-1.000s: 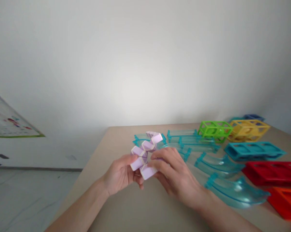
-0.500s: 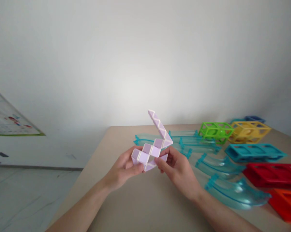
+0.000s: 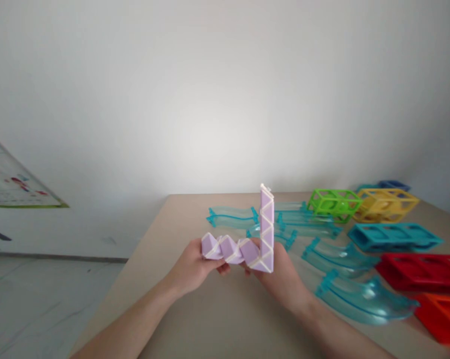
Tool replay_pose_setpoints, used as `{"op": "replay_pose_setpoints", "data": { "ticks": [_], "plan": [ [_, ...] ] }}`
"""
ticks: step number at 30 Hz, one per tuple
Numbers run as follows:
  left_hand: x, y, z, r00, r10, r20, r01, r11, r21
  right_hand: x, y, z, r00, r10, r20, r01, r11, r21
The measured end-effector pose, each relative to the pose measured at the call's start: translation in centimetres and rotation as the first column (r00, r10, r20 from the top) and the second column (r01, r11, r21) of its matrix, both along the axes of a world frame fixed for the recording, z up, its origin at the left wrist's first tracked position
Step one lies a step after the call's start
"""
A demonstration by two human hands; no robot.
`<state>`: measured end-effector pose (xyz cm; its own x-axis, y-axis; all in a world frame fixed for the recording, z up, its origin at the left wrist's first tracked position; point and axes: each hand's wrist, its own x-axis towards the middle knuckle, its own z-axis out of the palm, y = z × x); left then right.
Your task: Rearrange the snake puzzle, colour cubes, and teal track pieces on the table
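A lilac and white folding snake puzzle (image 3: 267, 229) is held up above the table between both hands. Its straight part stands upright at the right, and a zigzag row of blocks runs from its foot to the left. My left hand (image 3: 193, 267) is closed on the left end of the row, fingers curled beneath it. Behind the upright part and the right blocks, my right hand (image 3: 282, 276) grips the puzzle from below; most of its fingers are hidden.
Clear teal track pieces (image 3: 363, 296) lie on the beige table (image 3: 153, 234) at the right. Beyond them are green (image 3: 335, 204), yellow (image 3: 385, 204), teal (image 3: 394, 236), red (image 3: 426, 271) and orange (image 3: 445, 314) frames. A wall (image 3: 217, 99) rises behind.
The puzzle has been tilted, so its slanted long part now stands upright and farther right, and the zigzag row lies level. My right hand has turned and sits behind the puzzle.
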<state>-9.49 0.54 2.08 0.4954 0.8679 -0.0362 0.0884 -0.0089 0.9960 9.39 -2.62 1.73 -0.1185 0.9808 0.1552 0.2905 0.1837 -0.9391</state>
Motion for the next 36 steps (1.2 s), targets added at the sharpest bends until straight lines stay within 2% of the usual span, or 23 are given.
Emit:
{"op": "replay_pose_setpoints", "data": {
  "ticks": [4, 10, 14, 20, 25, 27, 29, 33, 36],
  "plan": [
    [0.0, 0.2, -1.0, 0.993, -0.012, 0.121, 0.037, 0.977, -0.211, -0.2, 0.0, 0.7, 0.994, 0.018, -0.109, -0.033, 0.989, -0.144],
    [-0.4, 0.2, -1.1, 0.96, -0.011, 0.28, 0.115, 0.926, -0.36, -0.1, -0.2, 1.1, 0.969, 0.09, -0.231, -0.123, 0.984, -0.13],
    [-0.7, 0.2, -1.0, 0.917, -0.038, 0.397, 0.217, 0.883, -0.416, -0.1, -0.1, 0.7, 0.94, 0.11, -0.323, -0.148, 0.985, -0.093],
    [-1.0, 0.2, -1.4, 0.802, -0.136, 0.581, 0.465, 0.752, -0.467, -0.1, -0.3, 0.4, 0.84, 0.225, -0.494, -0.259, 0.966, -0.001],
    [-1.1, 0.0, -1.3, 0.789, -0.099, 0.606, 0.514, 0.645, -0.565, 0.0, -0.4, 0.4, 0.816, 0.261, -0.516, -0.288, 0.957, 0.029],
    [-1.0, -0.1, -1.2, 0.799, -0.074, 0.597, 0.504, 0.624, -0.597, 0.1, -0.4, 0.3, 0.826, 0.271, -0.494, -0.286, 0.957, 0.047],
    [-0.7, -0.3, -1.1, 0.807, -0.055, 0.589, 0.475, 0.653, -0.59, 0.2, -0.3, 0.1, 0.855, 0.27, -0.442, -0.266, 0.961, 0.073],
    [0.1, -0.6, -0.8, 0.827, -0.042, 0.56, 0.384, 0.771, -0.508, 0.3, -0.1, -0.3, 0.957, 0.2, -0.21, -0.168, 0.973, 0.16],
    [0.6, -0.8, -0.6, 0.881, -0.005, 0.472, 0.253, 0.85, -0.463, 0.3, 0.0, -0.5, 0.992, 0.119, -0.051, -0.107, 0.976, 0.192]
  ]
}}
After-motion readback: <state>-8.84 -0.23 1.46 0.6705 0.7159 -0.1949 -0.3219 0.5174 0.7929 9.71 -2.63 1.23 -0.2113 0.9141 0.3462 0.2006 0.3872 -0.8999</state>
